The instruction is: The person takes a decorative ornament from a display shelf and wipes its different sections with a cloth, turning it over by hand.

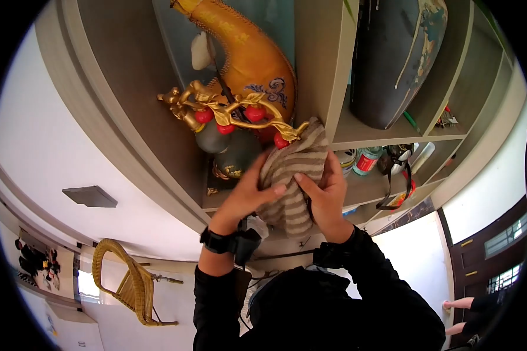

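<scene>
A brown-and-beige striped cloth [293, 181] is bunched between my two hands. My left hand [249, 196] grips its left side, thumb stretched across the folds. From the right, my right hand [327, 196] holds it with the thumb pressed on top. The cloth's upper edge meets the tip of a gold branch ornament [234, 111] with red fruits [255, 113]. Whether anything lies inside the folds is hidden. Under the branch are dark rounded gourd shapes [237, 153]. Behind stands an orange stitched gourd-shaped vessel [249, 55] with a blue pattern.
The shelf unit [316, 76] has a large dark vase [392, 58] on the right. Below it are a bottle with a red label [366, 161] and a black strap [389, 190]. A wicker chair [129, 281] stands lower left. Another person's legs [459, 313] show at lower right.
</scene>
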A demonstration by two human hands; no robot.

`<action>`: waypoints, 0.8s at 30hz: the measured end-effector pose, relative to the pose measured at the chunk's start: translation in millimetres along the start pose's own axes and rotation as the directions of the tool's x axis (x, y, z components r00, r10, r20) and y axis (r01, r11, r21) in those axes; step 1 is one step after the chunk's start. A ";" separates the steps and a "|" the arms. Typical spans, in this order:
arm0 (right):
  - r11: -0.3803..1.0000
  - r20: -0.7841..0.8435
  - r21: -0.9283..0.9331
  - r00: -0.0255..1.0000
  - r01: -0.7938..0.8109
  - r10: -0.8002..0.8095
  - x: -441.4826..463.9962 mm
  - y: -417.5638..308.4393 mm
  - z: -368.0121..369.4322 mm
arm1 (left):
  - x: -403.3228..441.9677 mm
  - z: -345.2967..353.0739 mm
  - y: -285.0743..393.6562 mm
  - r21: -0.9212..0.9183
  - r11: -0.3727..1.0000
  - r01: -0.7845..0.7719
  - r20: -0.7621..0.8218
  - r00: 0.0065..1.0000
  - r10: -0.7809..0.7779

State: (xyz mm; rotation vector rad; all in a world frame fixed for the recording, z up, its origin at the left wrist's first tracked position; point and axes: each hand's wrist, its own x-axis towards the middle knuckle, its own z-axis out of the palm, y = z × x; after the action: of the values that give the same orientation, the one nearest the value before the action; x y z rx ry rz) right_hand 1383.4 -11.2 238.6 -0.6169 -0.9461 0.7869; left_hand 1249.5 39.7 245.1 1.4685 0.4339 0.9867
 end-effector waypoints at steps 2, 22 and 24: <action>1.000 0.013 -0.002 1.000 -0.016 0.016 0.3 -6.2 1.8 | -8.5 -0.6 -14.2 0.036 0.997 0.063 0.084 0.994 -0.066; 0.494 0.538 -0.771 0.826 0.402 0.168 58.0 -74.0 14.4 | -10.7 17.6 -0.6 -0.545 0.839 -0.004 -0.137 0.987 -0.085; 0.509 0.590 -0.694 0.808 0.510 -0.005 63.1 -67.2 9.4 | -11.1 18.1 -9.3 -0.531 0.847 -0.018 -0.169 0.982 -0.085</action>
State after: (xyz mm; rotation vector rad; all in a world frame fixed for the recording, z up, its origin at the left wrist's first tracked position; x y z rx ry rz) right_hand 1418.5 2.5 323.3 -1.0741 -1.9417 0.1261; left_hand 1259.9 21.6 235.0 0.8658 0.2844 1.1140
